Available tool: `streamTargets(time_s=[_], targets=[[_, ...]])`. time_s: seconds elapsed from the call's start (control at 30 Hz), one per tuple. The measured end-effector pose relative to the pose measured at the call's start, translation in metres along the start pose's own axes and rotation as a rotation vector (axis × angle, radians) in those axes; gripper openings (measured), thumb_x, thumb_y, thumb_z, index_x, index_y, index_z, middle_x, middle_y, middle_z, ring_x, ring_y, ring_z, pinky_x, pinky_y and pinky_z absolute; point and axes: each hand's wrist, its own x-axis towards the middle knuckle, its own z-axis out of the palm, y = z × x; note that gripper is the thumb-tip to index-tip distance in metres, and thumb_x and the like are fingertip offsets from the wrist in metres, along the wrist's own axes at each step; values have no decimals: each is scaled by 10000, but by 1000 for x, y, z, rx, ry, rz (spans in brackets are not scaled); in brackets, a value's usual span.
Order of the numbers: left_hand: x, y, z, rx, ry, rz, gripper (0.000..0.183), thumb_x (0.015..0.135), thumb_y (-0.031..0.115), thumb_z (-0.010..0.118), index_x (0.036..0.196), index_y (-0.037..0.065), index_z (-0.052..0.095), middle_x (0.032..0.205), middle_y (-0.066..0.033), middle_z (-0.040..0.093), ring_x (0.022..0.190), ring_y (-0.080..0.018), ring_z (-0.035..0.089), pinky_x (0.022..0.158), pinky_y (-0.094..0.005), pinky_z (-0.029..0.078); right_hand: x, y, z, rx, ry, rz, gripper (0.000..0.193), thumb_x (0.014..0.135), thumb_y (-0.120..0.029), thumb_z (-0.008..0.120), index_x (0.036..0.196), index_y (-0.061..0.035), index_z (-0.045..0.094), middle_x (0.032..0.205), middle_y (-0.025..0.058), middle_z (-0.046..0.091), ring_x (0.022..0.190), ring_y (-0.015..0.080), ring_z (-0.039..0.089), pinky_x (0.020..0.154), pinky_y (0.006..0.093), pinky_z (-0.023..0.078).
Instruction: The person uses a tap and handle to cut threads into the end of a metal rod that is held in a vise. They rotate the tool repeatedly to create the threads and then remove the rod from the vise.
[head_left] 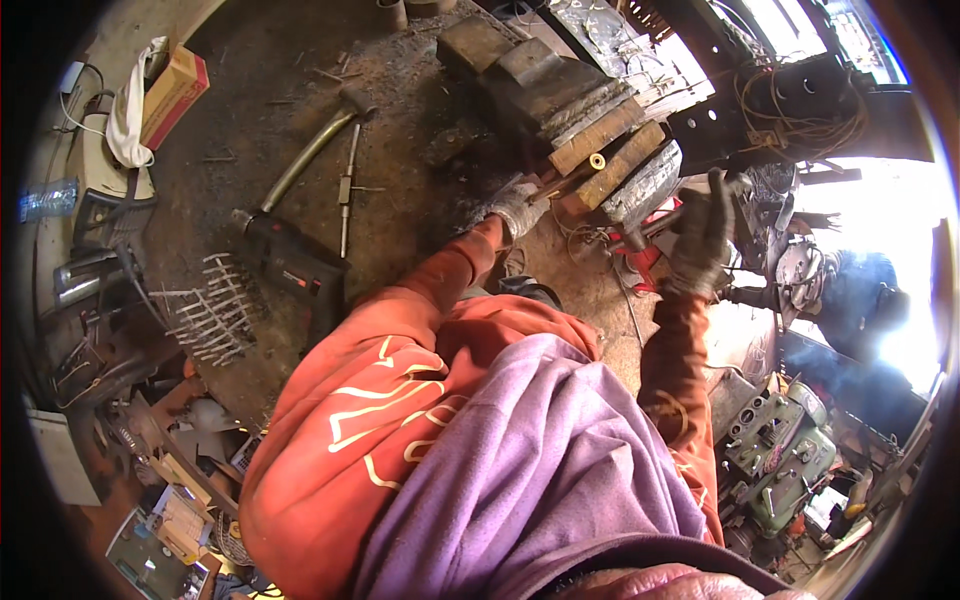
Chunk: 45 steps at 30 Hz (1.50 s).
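A bench vise (530,75) stands ahead of me, its jaws lined with wooden blocks (628,165). Between the blocks sits a small brass-coloured ring or tube end (597,161). My left hand (518,208), in a pale dirty glove, is closed around a thin metal rod (562,187) that reaches toward the jaws; its far end is hard to make out. To the right of the vise, my right hand (703,240), in a dark glove, is raised with its fingers stretched out. It is near the vise's screw end (632,238); whether it touches the handle is unclear.
On the workbench (235,125) to the left lie a hammer (318,150), a tap wrench (347,190), a power drill (290,255) and a welded rod grid (215,310). A cardboard box (175,95) is behind. A green machine (785,450) and a person (855,290) near smoke are at right.
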Motion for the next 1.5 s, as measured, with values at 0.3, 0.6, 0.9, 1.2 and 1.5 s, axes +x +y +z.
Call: streamTargets(time_s=[0.3, 0.6, 0.9, 1.2, 1.5], targets=[[17, -36, 30, 187, 138, 212, 302, 908, 354, 685, 1088, 111, 683, 1031, -202, 699, 1047, -408, 639, 862, -513, 496, -105, 1, 12, 486, -140, 822, 727, 1006, -637, 524, 1406, -30, 547, 1205, 121, 654, 961, 282, 666, 901, 382, 531], [1, -21, 6, 14, 297, 104, 322, 909, 342, 688, 1104, 93, 749, 1049, -189, 717, 1011, -431, 665, 853, -492, 522, 82, 1, -4, 2, -222, 24, 605, 969, -444, 737, 1375, -10, 626, 1190, 102, 711, 1077, 227, 677, 965, 331, 531], [-5, 16, -16, -32, 209, 77, 352, 867, 347, 702, 1065, 58, 739, 1053, -245, 725, 1000, -444, 688, 837, -532, 530, 79, 39, -13, -812, -437, -828, 244, 760, -131, 698, 999, -101, 736, 1084, 90, 728, 1165, 377, 637, 999, 509, 480], [-100, 83, -58, 11, 288, 93, 385, 957, 285, 693, 1242, 27, 713, 1292, -285, 660, 1167, -401, 669, 969, -424, 553, 141, 29, -18, -910, -1050, -739, 183, 848, -239, 665, 915, -69, 679, 899, 159, 672, 906, 411, 630, 785, 528, 492], [-106, 211, -168, 68, 1082, 401, 581, 818, 374, 848, 1246, 37, 646, 1320, -210, 573, 1179, -382, 591, 980, -507, 472, 172, 6, -9, -689, -1535, -855, 688, 671, -387, 905, 1277, -134, 698, 1114, 173, 717, 1030, 399, 689, 876, 504, 558]])
